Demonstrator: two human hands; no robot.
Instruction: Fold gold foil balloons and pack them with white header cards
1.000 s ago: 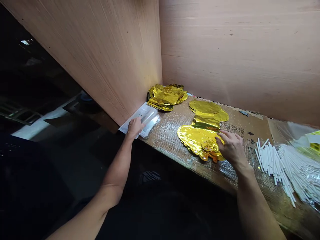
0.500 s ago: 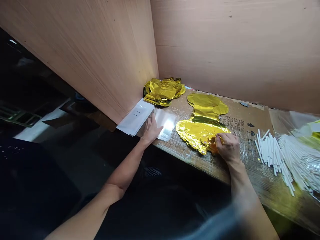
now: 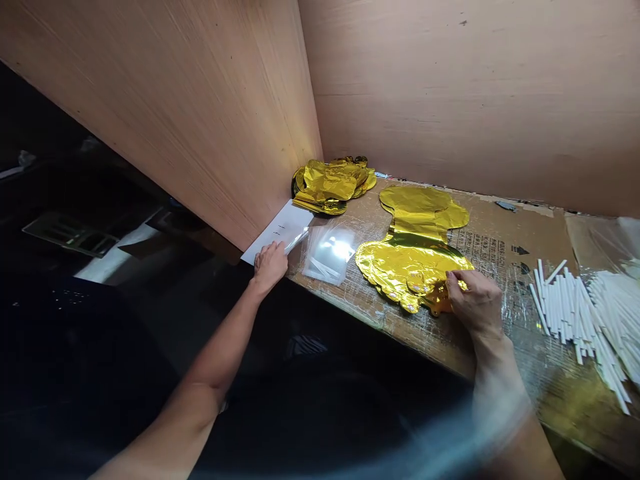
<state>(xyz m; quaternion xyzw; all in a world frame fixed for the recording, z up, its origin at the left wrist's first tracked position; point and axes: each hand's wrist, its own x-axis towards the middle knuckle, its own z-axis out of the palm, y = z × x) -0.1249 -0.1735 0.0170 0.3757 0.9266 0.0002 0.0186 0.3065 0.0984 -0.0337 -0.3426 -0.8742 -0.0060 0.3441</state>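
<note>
My left hand (image 3: 271,268) is closed on a clear plastic bag (image 3: 298,240), whose shiny edge shows beyond the fingertips. Beneath it lies a stack of white paper sheets (image 3: 267,235) with small dark marks. To its right on the table is a pile of clear plastic bags (image 3: 325,257). Pinched by its lower right edge, a flat gold foil balloon (image 3: 405,257) lies under my right hand (image 3: 477,299). It seems to be the top of several stacked ones. The fingertips of my right hand are partly hidden.
More gold foil balloons (image 3: 333,185) are heaped in the corner against the wooden panels (image 3: 240,120). White paper-like sticks (image 3: 565,303) lie loose at the right. The worn, cardboard-covered table (image 3: 375,313) ends at a front edge near my forearms.
My left hand has moved left from the clear bags onto the white sheets, bringing a clear bag along. My right hand still pinches the foil balloon's edge. The view has shifted slightly.
</note>
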